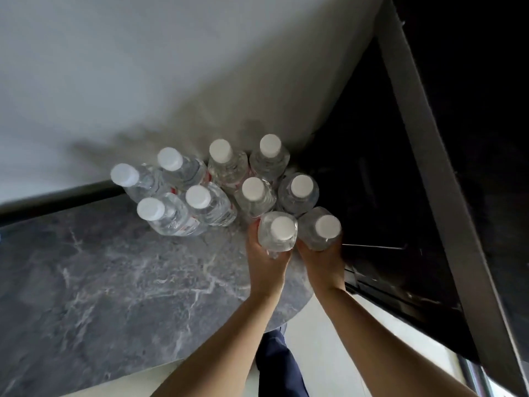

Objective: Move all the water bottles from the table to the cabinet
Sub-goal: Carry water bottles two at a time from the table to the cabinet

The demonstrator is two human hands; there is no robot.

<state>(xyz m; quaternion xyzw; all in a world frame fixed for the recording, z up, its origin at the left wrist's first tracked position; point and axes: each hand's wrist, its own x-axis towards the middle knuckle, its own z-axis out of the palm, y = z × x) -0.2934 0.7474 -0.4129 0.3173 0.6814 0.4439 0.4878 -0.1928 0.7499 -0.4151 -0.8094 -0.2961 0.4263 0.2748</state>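
Observation:
Several clear water bottles (217, 202) with white caps stand bunched at the far right corner of a grey marble table (94, 282), against the wall. My left hand (264, 265) is wrapped around the lower body of one bottle (279, 232) at the front of the bunch. My right hand (323, 265) grips the bottle beside it (322, 229), at the table's right edge. Both bottles are upright; whether they are lifted off the table I cannot tell. A dark cabinet (395, 196) stands open just to the right.
A white wall (143, 67) rises behind the table. The cabinet's grey door edge (440, 179) slants across the right side. Its interior is dark, with a thin rail (372, 247) visible. Below, my dark trouser leg (277, 362) and a pale floor show.

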